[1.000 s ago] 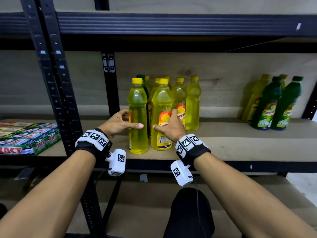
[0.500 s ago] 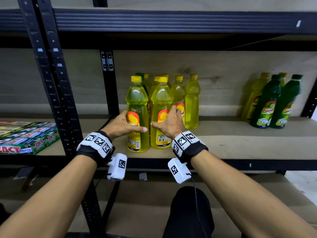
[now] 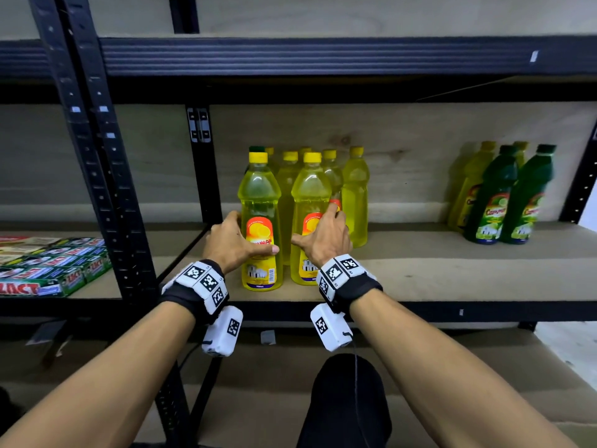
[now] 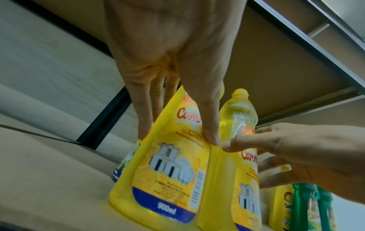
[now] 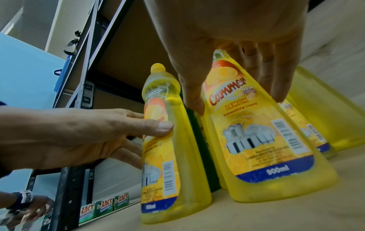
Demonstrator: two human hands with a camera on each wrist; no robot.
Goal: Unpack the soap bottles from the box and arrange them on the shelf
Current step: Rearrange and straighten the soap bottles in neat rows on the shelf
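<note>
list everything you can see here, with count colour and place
front bottles: two, yellow, shelf front, one in each hand
back bottles: several yellow plus at least one green-capped, exact count hidden, behind the front two
right bottles: two green, at least two yellow behind, shelf far right
boxes: several, green and red, lower left shelf
shelf: one, wooden board in black frame
left hand: grips left front bottle
right hand: holds right front bottle
</note>
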